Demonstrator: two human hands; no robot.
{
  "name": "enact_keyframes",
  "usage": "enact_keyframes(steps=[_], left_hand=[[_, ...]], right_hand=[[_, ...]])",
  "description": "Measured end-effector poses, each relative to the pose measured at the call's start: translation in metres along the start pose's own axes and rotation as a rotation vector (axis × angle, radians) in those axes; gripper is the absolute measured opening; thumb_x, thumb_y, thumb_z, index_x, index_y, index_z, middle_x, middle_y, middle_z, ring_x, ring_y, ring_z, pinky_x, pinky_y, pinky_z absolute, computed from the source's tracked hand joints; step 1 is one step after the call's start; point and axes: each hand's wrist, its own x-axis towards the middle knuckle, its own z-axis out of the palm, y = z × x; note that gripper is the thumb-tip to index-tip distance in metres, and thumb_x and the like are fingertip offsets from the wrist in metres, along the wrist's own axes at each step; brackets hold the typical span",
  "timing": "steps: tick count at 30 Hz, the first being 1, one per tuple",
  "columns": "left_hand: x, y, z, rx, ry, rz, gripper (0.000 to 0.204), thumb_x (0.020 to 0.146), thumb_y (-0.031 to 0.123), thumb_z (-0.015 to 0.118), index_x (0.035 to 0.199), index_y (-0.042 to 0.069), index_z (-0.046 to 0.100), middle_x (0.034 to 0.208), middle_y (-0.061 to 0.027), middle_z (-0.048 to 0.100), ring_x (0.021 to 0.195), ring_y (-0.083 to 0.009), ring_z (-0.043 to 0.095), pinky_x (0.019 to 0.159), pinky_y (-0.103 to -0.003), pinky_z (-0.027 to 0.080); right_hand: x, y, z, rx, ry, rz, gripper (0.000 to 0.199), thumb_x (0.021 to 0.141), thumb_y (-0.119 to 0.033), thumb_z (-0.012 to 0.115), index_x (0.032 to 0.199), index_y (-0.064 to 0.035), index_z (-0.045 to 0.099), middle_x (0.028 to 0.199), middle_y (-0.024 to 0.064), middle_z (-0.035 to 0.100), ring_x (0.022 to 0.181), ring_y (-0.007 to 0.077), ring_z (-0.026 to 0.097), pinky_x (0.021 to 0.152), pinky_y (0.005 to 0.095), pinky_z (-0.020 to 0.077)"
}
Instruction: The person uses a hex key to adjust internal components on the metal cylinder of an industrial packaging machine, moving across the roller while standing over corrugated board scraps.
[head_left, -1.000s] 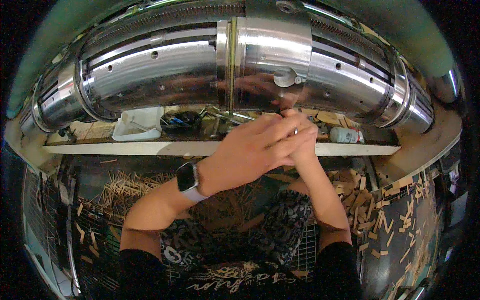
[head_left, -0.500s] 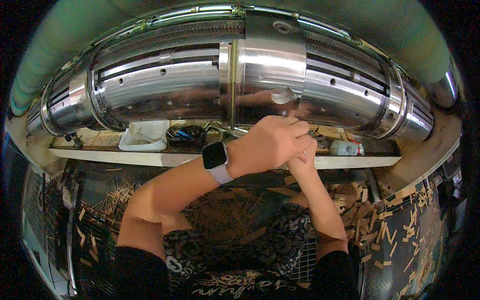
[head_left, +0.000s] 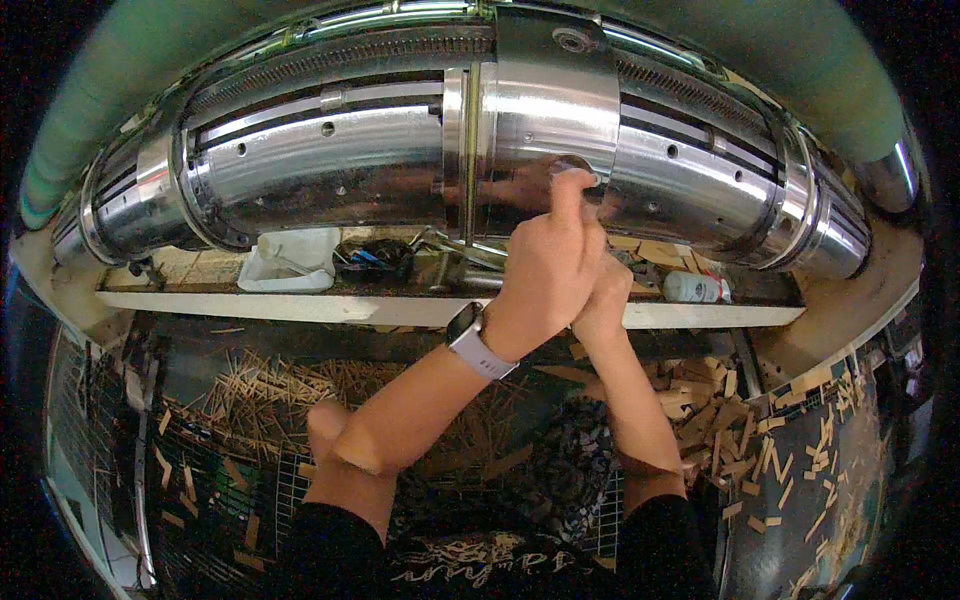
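Note:
A long polished metal cylinder [head_left: 390,160] lies across the far side, with slots and small holes in it. Around it, right of centre, sits a wide shiny collar [head_left: 555,110]. On the collar's lower front is a round, mirror-like spot [head_left: 568,163]; I cannot tell whether it is a disc or a recess. My left hand [head_left: 560,265], wearing a watch, reaches up with one finger at that spot and its other fingers curled. Close below and to its right, my right hand [head_left: 605,300] is closed in a fist, partly covered by the left. Whatever either hand grips is hidden.
Under the cylinder runs a pale-edged ledge [head_left: 300,310] with a white tray [head_left: 290,262], a dark container [head_left: 372,262] of small items, metal tools and a pale bottle [head_left: 697,288]. Cardboard scraps [head_left: 710,420] litter the lower area. A large green roller [head_left: 100,110] arches overhead.
My left hand has turned more upright, raising a finger to the round spot; its forearm swung toward the right. My right fist stays at nearly the same place. The collar appears slightly shifted rightward.

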Motion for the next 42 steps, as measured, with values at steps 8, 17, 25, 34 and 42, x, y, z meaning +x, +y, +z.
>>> enact_keyframes(steps=[8, 17, 25, 34, 42], left_hand=[[-0.043, 0.01, 0.014, -1.031, -0.02, -0.3, 0.024, 0.094, 0.008, 0.032, 0.116, 0.0, 0.037, 0.107, -0.0136, 0.052, 0.093, -0.0176, 0.053, 0.084, -0.031, 0.044], [-0.011, -0.012, -0.027, -0.477, -0.716, -0.055, 0.024, 0.089, 0.011, 0.05, 0.111, 0.002, 0.051, 0.102, -0.0077, 0.047, 0.092, -0.015, 0.05, 0.083, -0.029, 0.041], [-0.004, 0.003, -0.007, 0.001, -0.269, -0.028, 0.011, 0.086, 0.008, 0.051, 0.093, 0.001, 0.052, 0.08, -0.012, 0.054, 0.072, -0.0144, 0.055, 0.062, -0.027, 0.044], [-0.029, -0.012, -0.011, -0.457, -0.359, 0.082, 0.016, 0.086, 0.008, 0.053, 0.1, 0.002, 0.053, 0.099, -0.0097, 0.053, 0.082, -0.0194, 0.055, 0.07, -0.03, 0.047], [-0.04, 0.005, 0.017, 0.096, -0.123, 0.179, 0.022, 0.078, 0.021, 0.062, 0.084, 0.005, 0.049, 0.087, -0.0106, 0.045, 0.066, -0.03, 0.056, 0.054, -0.039, 0.045]], right_hand=[[-0.018, 0.007, 0.018, 0.55, 0.063, 0.406, 0.008, 0.071, -0.011, 0.06, 0.077, -0.0062, 0.057, 0.071, 0.011, 0.059, 0.063, 0.0299, 0.058, 0.054, 0.0347, 0.0448], [-0.024, 0.027, 0.004, 0.332, -0.118, 0.253, 0.017, 0.065, -0.013, 0.062, 0.078, -0.0057, 0.055, 0.076, 0.0099, 0.058, 0.071, 0.0312, 0.059, 0.059, 0.0383, 0.0462], [-0.02, 0.023, 0.0, 0.142, -0.101, 0.05, 0.019, 0.07, -0.011, 0.061, 0.085, -0.0055, 0.051, 0.075, 0.0143, 0.054, 0.07, 0.0356, 0.056, 0.058, 0.0435, 0.043], [-0.027, 0.008, 0.007, 0.477, 0.028, 0.198, 0.019, 0.078, -0.012, 0.053, 0.095, -0.0023, 0.052, 0.085, 0.0144, 0.055, 0.077, 0.0328, 0.057, 0.065, 0.0357, 0.0453], [-0.027, 0.012, 0.005, 0.336, -0.073, 0.214, 0.019, 0.078, -0.017, 0.057, 0.088, -0.003, 0.049, 0.085, 0.0087, 0.052, 0.076, 0.021, 0.052, 0.066, 0.0327, 0.0423]])
